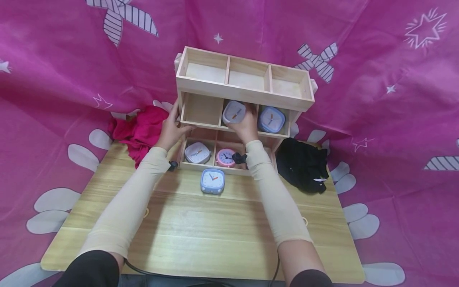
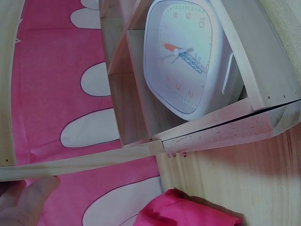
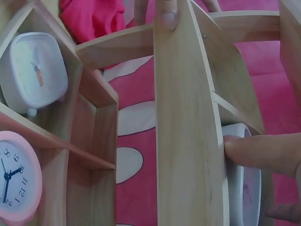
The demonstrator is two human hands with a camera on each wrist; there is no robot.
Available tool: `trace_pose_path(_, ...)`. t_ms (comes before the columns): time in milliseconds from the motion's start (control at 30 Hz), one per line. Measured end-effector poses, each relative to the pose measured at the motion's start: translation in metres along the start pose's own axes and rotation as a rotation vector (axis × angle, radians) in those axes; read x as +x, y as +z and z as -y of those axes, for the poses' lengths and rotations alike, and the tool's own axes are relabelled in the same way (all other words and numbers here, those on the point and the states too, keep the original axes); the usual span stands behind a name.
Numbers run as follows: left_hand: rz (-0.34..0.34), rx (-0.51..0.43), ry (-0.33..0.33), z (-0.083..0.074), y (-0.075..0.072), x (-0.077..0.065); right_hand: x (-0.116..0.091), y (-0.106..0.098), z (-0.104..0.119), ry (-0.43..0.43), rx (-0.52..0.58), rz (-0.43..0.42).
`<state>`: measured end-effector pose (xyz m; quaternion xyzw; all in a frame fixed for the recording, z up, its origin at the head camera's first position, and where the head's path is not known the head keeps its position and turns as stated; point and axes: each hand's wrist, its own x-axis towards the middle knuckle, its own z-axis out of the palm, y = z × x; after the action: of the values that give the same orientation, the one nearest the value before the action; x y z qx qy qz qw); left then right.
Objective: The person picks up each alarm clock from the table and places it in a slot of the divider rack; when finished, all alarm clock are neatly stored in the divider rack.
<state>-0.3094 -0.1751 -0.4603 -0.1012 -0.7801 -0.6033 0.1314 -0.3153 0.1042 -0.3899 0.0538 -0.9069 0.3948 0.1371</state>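
A three-tier wooden shelf (image 1: pixel 247 95) with divided compartments stands on the table. My left hand (image 1: pixel 170 131) grips its left side at the middle tier, thumb over the front edge. In that tier's middle compartment, my right hand (image 1: pixel 248 126) holds a white alarm clock (image 1: pixel 234 112) by its right side. A blue alarm clock (image 1: pixel 271 119) sits in the compartment to the right. Below, the bottom tier holds another white alarm clock (image 2: pixel 181 61) at the left and a pink round alarm clock (image 3: pixel 18 176) in the middle. My right forearm partly hides the bottom-right compartment.
Another blue alarm clock (image 1: pixel 212 181) stands on the table (image 1: pixel 208 235) before the shelf. Red cloth (image 1: pixel 143 129) lies to the left, black cloth (image 1: pixel 303 165) to the right. A pink patterned curtain (image 1: pixel 251 24) hangs behind. A dark cable (image 1: pixel 172 275) runs along the front edge.
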Motion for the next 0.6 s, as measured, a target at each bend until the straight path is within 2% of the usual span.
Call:
trace_pose_path(200, -0.005, 0.012, 0.001, -0.001, 0.0, 0.0, -0.019, -0.01, 0.009, -0.017, -0.056, -0.032)
trace_pose_path(433, -0.004, 0.018, 0.002, -0.002, 0.0, -0.002, -0.068, -0.014, 0.017, -0.054, -0.097, -0.105)
trace_pose_path(600, -0.003, 0.016, 0.005, -0.002, 0.001, 0.0, -0.103, -0.01, 0.018, -0.019, -0.071, -0.049)
